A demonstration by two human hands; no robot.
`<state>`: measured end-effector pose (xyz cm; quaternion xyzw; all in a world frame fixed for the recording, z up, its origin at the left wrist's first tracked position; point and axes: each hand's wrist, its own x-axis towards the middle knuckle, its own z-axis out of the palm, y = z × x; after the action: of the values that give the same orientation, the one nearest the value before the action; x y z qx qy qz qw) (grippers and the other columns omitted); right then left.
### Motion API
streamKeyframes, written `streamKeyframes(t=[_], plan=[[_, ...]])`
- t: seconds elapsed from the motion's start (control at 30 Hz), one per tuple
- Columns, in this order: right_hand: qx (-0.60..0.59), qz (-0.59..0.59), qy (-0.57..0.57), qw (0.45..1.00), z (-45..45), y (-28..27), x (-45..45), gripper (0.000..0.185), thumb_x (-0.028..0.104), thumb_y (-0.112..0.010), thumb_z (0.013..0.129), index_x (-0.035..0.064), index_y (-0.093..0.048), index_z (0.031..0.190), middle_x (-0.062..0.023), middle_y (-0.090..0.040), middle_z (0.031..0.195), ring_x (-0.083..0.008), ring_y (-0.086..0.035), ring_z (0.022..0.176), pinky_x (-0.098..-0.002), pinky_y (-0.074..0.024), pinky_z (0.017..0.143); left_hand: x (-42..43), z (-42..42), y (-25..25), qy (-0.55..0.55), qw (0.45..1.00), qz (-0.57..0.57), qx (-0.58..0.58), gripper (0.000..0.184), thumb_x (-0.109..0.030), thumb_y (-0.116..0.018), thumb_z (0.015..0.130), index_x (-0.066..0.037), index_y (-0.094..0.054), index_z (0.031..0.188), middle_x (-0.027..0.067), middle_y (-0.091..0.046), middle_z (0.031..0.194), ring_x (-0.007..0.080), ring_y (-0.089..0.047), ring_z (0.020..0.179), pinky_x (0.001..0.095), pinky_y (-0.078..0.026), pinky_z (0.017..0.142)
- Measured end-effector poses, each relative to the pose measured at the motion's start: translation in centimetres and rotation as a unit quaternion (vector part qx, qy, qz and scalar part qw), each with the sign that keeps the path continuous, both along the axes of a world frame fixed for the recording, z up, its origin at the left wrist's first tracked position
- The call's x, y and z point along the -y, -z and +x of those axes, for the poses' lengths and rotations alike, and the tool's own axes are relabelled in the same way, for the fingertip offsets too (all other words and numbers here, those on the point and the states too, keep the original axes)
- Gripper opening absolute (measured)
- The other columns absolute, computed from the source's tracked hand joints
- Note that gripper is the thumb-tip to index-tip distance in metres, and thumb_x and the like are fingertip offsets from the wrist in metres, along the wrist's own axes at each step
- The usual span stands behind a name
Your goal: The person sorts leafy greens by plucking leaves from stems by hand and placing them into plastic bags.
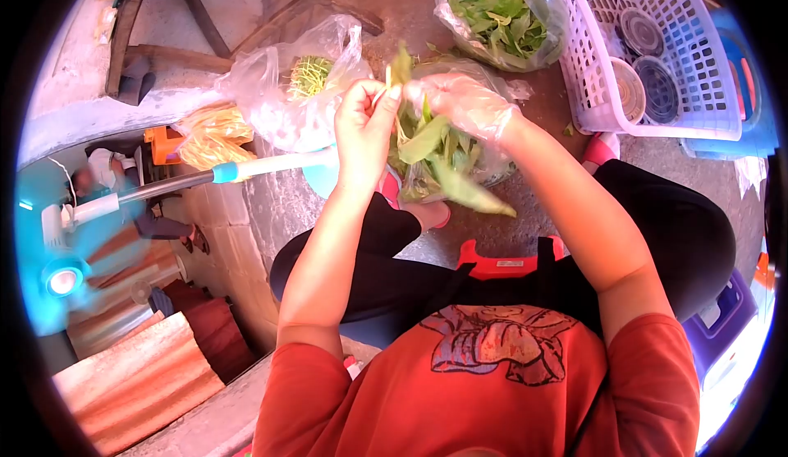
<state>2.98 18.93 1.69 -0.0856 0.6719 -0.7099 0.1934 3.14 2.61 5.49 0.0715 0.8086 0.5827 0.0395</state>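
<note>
My bare left hand [365,124] pinches a leafy green stem [388,76] between thumb and forefinger. Close beside it, my right hand [464,104] wears a clear plastic glove; its fingers are curled at the same greens, slightly blurred, and partly hide what they grip. Long green leaves [468,190] hang below the hands, smeared by motion. Under them lies an open plastic bag with more leaves [423,145]. Left of my hands, another clear bag [283,124] contains a bundle of thin cut stems [310,77].
A clear bag of green leaves [501,18] stands ahead. At right, a white basket [607,104] holds round lidded containers [655,83]. A pole-mounted lamp [238,169] reaches in from the left, near a yellow bag [215,137]. Another person [148,194] is at far left.
</note>
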Motion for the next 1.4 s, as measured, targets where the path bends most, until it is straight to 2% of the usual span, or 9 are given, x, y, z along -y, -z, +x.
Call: streamKeyframes(t=[0.13, 0.23, 0.37, 0.57, 0.67, 0.8, 1.0, 1.23, 1.4], plan=[[-0.043, 0.085, -0.100, 0.990, 0.3, -1.1, -0.1, 0.038, 0.039, -0.058, 0.081, 0.0015, -0.061, 0.090, -0.0122, -0.062, 0.084, -0.0185, -0.056, 0.077, -0.0317, -0.0439, 0.072, 0.3, -0.1, 0.5, 0.021, 0.995, 0.044, 0.086, 0.014, -0.013, -0.060, 0.086, -0.006, -0.051, 0.078, -0.0036, -0.050, 0.065, 0.0023, -0.043, 0.053, 0.0170, -0.033, 0.047], [-0.025, -0.026, -0.065, 0.997, 0.7, 0.4, 0.9, 0.027, 0.029, -0.057, 0.082, 0.0025, -0.060, 0.087, -0.0122, -0.062, 0.083, -0.0208, -0.057, 0.074, -0.0320, -0.0447, 0.070, 0.4, -0.1, 0.6, 0.011, 0.995, 0.041, 0.085, 0.016, -0.016, -0.061, 0.086, -0.007, -0.050, 0.078, -0.0032, -0.051, 0.063, 0.0032, -0.044, 0.053, 0.0173, -0.033, 0.046], [-0.120, -0.038, -0.017, 0.992, 0.7, 1.3, 1.4, 0.008, 0.009, -0.055, 0.085, 0.0041, -0.052, 0.079, -0.0016, -0.058, 0.081, -0.0098, -0.051, 0.076, -0.0264, -0.0427, 0.069, 0.5, 0.2, 0.7, -0.020, 0.996, 0.056, 0.065, 0.015, -0.016, -0.058, 0.088, -0.008, -0.048, 0.078, -0.0019, -0.050, 0.064, 0.0044, -0.045, 0.052, 0.0176, -0.032, 0.044], [0.040, -0.273, 0.049, 0.960, 1.4, 1.2, 2.8, 0.009, 0.015, -0.052, 0.086, 0.0070, -0.054, 0.089, 0.0033, -0.051, 0.082, -0.0082, -0.047, 0.075, -0.0247, -0.0407, 0.069, 0.3, 0.2, 0.7, -0.083, 0.989, 0.119, -0.014, 0.014, -0.018, -0.054, 0.090, -0.009, -0.046, 0.081, 0.0001, -0.051, 0.068, 0.0062, -0.047, 0.053, 0.0176, -0.038, 0.048], [0.071, -0.234, 0.098, 0.965, 1.1, 0.7, 2.1, 0.010, 0.015, -0.054, 0.084, 0.0049, -0.055, 0.084, 0.0015, -0.052, 0.079, -0.0097, -0.048, 0.079, -0.0248, -0.0398, 0.076, 0.7, -0.1, -0.6, -0.128, 0.967, 0.218, -0.018, 0.014, -0.018, -0.053, 0.091, -0.010, -0.046, 0.082, 0.0002, -0.051, 0.068, 0.0067, -0.048, 0.055, 0.0176, -0.039, 0.049], [-0.055, -0.174, 0.069, 0.981, 0.8, 0.2, 1.6, 0.013, 0.017, -0.054, 0.085, 0.0035, -0.055, 0.087, -0.0022, -0.053, 0.083, -0.0103, -0.048, 0.082, -0.0258, -0.0405, 0.078, 0.8, -0.1, -0.6, -0.082, 0.973, 0.215, 0.007, 0.014, -0.019, -0.053, 0.091, -0.010, -0.046, 0.083, 0.0009, -0.052, 0.069, 0.0062, -0.047, 0.055, 0.0175, -0.033, 0.046], [-0.057, -0.188, 0.050, 0.979, 1.4, 0.1, 2.8, 0.024, 0.017, -0.062, 0.083, 0.0019, -0.057, 0.101, -0.0020, -0.057, 0.093, -0.0099, -0.051, 0.090, -0.0262, -0.0414, 0.081, -0.2, 0.4, -1.1, -0.076, 0.979, 0.188, 0.007, 0.014, -0.017, -0.054, 0.091, -0.009, -0.046, 0.081, 0.0017, -0.053, 0.069, 0.0050, -0.042, 0.051, 0.0168, -0.030, 0.043], [-0.100, 0.030, 0.019, 0.994, 1.2, -0.4, 1.9, 0.022, 0.021, -0.059, 0.081, 0.0004, -0.061, 0.089, -0.0144, -0.060, 0.081, -0.0190, -0.056, 0.075, -0.0321, -0.0442, 0.072, 0.0, 0.3, -0.6, -0.076, 0.981, 0.177, -0.019, 0.013, -0.015, -0.054, 0.090, -0.009, -0.047, 0.081, 0.0016, -0.053, 0.070, 0.0044, -0.040, 0.052, 0.0168, -0.028, 0.044], [-0.124, -0.046, 0.108, 0.985, 1.2, 0.8, 3.3, 0.021, 0.020, -0.058, 0.082, 0.0000, -0.060, 0.086, -0.0120, -0.058, 0.077, -0.0198, -0.054, 0.070, -0.0327, -0.0437, 0.068, -0.7, 0.4, -0.3, -0.124, 0.962, 0.242, -0.014, 0.013, -0.017, -0.053, 0.091, -0.008, -0.048, 0.082, 0.0031, -0.054, 0.073, 0.0063, -0.047, 0.058, 0.0173, -0.031, 0.046]])
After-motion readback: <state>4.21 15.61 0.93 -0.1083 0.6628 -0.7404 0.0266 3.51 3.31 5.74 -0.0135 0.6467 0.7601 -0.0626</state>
